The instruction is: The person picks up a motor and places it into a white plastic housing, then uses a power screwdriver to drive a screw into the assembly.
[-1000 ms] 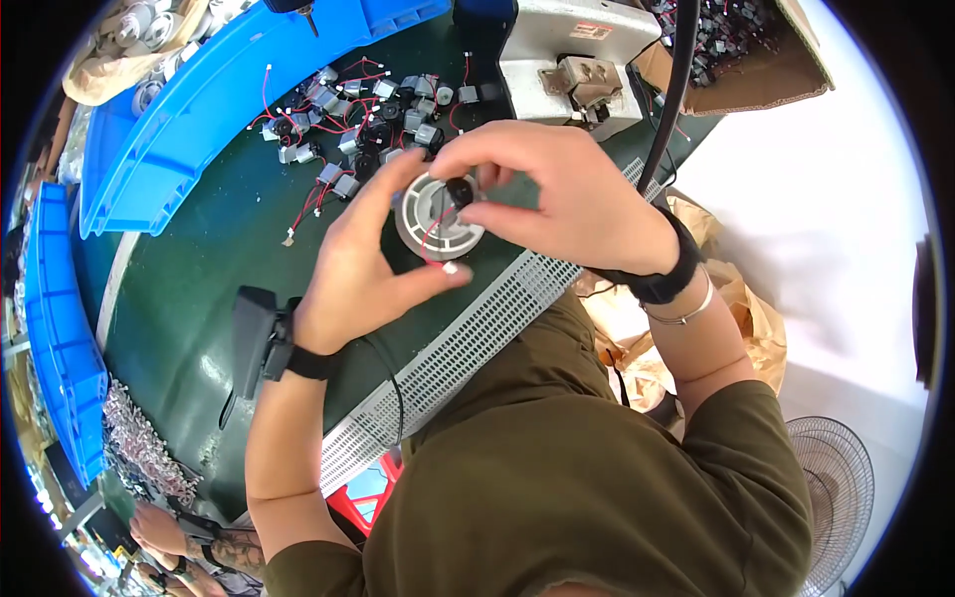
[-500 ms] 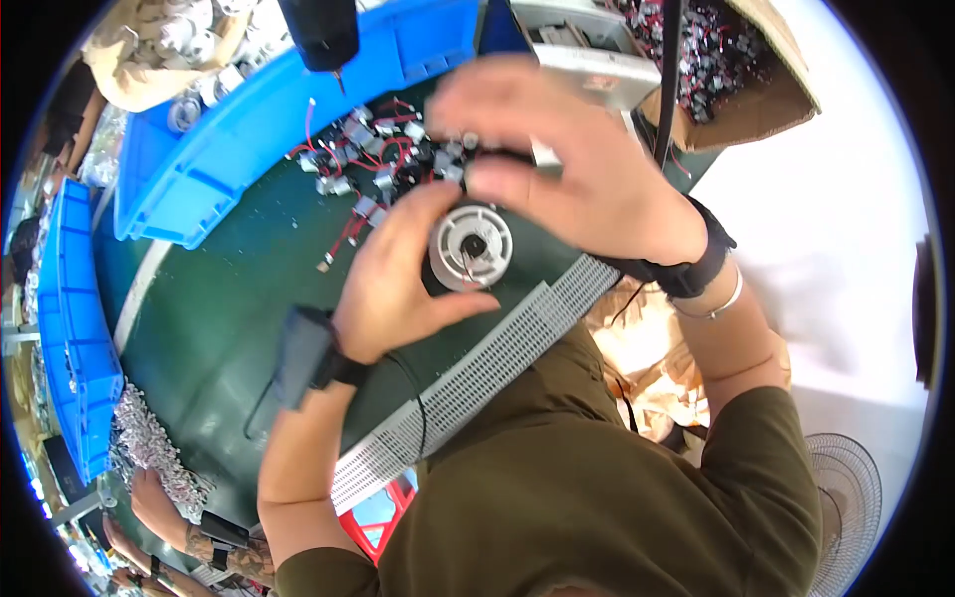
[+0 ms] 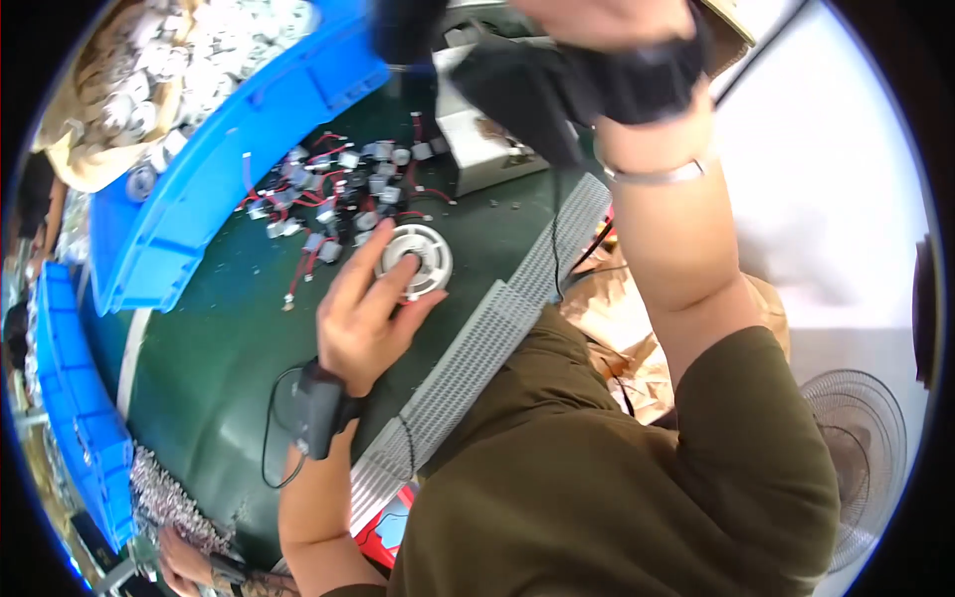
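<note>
My left hand point(image 3: 363, 323) grips a round white plastic housing point(image 3: 432, 261) with a spoked ring face, which sits on the green table. My index finger reaches over to its dark centre, while the thumb lies along its near side. Just beyond is a loose pile of small grey-and-white parts with red and black wires point(image 3: 328, 189). At the top edge, my right hand point(image 3: 617, 20) is stretched far forward; its fingers are cut off or hidden, so I cannot see what they touch. A dark strapped device covers that wrist.
A long blue bin point(image 3: 199, 209) curves along the far left, beside a bag of white round parts point(image 3: 149, 75). Behind the pile stands a pale metal box point(image 3: 487, 149). A perforated metal strip point(image 3: 458, 373) edges the table. At lower left, another person's hand point(image 3: 184, 557) is by small silvery parts.
My right hand has moved from beside the housing up and forward to the top edge. The left hand stays at the housing, its index finger now over the centre. The view has shifted.
</note>
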Action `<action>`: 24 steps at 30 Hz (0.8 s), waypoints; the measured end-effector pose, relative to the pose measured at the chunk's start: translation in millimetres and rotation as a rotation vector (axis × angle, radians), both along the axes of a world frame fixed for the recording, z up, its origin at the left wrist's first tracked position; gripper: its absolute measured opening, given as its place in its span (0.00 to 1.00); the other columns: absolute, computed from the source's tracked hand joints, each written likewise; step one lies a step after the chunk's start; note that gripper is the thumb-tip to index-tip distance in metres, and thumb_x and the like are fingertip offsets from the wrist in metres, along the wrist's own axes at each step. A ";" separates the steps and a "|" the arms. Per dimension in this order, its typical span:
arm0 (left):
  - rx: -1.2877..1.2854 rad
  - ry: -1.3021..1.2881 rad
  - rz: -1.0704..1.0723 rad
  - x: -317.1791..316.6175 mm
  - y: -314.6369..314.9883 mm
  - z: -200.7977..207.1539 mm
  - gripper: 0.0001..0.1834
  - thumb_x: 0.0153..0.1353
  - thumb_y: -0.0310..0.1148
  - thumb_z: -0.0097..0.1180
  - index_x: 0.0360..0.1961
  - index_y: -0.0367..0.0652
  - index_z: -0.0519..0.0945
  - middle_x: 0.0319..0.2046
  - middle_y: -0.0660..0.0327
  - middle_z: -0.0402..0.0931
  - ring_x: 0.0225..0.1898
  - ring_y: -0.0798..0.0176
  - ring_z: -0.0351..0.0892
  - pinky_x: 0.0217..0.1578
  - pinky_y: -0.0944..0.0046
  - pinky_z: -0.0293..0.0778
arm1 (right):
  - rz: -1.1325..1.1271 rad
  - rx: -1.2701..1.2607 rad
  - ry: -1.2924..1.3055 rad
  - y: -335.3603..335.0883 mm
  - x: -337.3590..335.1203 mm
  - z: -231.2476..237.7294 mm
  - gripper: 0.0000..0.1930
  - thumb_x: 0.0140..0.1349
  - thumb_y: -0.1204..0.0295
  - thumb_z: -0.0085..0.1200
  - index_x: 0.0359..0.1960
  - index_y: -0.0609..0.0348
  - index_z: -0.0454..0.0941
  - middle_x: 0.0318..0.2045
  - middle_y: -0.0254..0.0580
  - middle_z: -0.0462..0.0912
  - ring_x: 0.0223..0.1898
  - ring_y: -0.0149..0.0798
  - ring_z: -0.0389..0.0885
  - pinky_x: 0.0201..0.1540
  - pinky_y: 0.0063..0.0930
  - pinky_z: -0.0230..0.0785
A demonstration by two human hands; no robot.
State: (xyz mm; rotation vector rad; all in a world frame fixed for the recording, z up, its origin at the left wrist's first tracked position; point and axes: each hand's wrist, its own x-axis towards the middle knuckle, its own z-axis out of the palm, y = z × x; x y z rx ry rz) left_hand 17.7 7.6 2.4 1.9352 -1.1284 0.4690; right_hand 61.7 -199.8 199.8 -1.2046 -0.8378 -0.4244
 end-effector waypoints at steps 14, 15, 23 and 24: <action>0.060 -0.036 0.012 0.5 5.9 -6.3 0.19 0.39 0.25 0.71 0.34 0.32 0.79 0.50 0.39 0.72 0.45 0.43 0.79 0.41 0.56 0.79 | -0.465 0.120 0.211 -55.6 -35.0 -80.1 0.19 0.51 0.83 0.56 0.46 0.69 0.68 0.27 0.37 0.73 0.20 0.31 0.74 0.24 0.22 0.68; 0.070 -0.008 0.009 0.1 8.9 -8.7 0.19 0.42 0.24 0.69 0.37 0.33 0.78 0.52 0.40 0.71 0.47 0.45 0.77 0.40 0.59 0.79 | -0.462 0.126 0.221 -54.9 -32.9 -81.7 0.19 0.51 0.83 0.56 0.46 0.69 0.68 0.27 0.37 0.74 0.21 0.31 0.74 0.24 0.22 0.69; 0.049 0.045 0.014 -0.5 9.1 -9.4 0.20 0.38 0.25 0.71 0.36 0.33 0.78 0.51 0.39 0.71 0.46 0.43 0.78 0.42 0.57 0.79 | -0.329 0.138 0.077 -54.7 -26.1 -89.8 0.19 0.49 0.84 0.56 0.45 0.67 0.69 0.29 0.38 0.74 0.21 0.31 0.75 0.25 0.23 0.69; 0.054 0.036 -0.003 0.3 10.3 -10.4 0.20 0.41 0.23 0.68 0.39 0.34 0.78 0.52 0.39 0.70 0.47 0.46 0.78 0.40 0.60 0.79 | -0.404 0.118 0.151 -52.8 -28.8 -89.4 0.19 0.49 0.84 0.56 0.45 0.67 0.69 0.30 0.39 0.74 0.21 0.31 0.75 0.25 0.23 0.69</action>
